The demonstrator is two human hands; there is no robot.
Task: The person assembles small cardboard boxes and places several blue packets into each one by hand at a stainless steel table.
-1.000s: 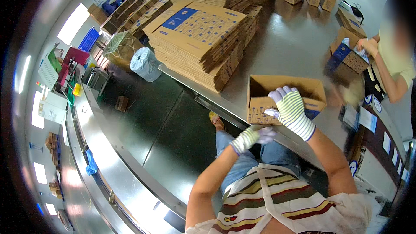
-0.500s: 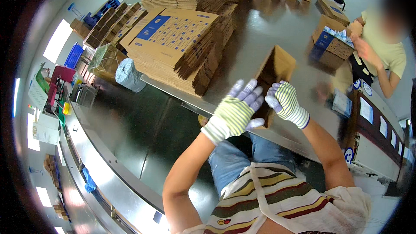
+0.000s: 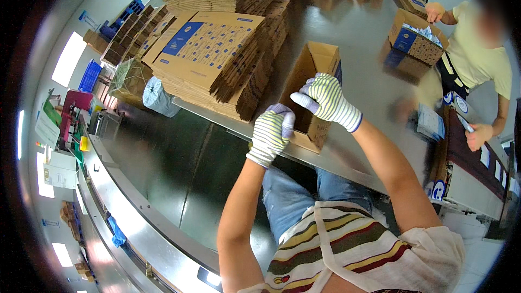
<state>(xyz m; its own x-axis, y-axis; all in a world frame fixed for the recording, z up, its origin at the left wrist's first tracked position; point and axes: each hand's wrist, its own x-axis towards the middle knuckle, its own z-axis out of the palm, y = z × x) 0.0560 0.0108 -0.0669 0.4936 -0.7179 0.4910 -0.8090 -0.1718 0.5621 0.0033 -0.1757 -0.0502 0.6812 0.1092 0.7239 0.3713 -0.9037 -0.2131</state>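
Both gloved hands have shifted: the left hand (image 3: pixel 271 134), spread flat half a second ago, is now curled at the near left rim of the open carton (image 3: pixel 324 53), while the right hand (image 3: pixel 327 100) sits higher along its right side. Fingers are bent on both, yet from where I stand I can't tell whether either truly pinches the board. That carton stands at the metal table (image 3: pixel 369 92), its near end by the front edge, so a hard pull toward the body could tip it off. Uneven pressure from the two hands might also skew the walls or crease them, and smooth gloves may slip on cardboard. Leftward, a tall stack of flattened cartons (image 3: pixel 206 57) leans its ragged edges close by; a bump could slide a few loose. Grey sheen covers the tabletop; below lies dark floor (image 3: pixel 182 146). Across it, a co-worker (image 3: pixel 480 65) stands beside a filled carton (image 3: pixel 429 49), and daylight comes through windows (image 3: pixel 69 58).
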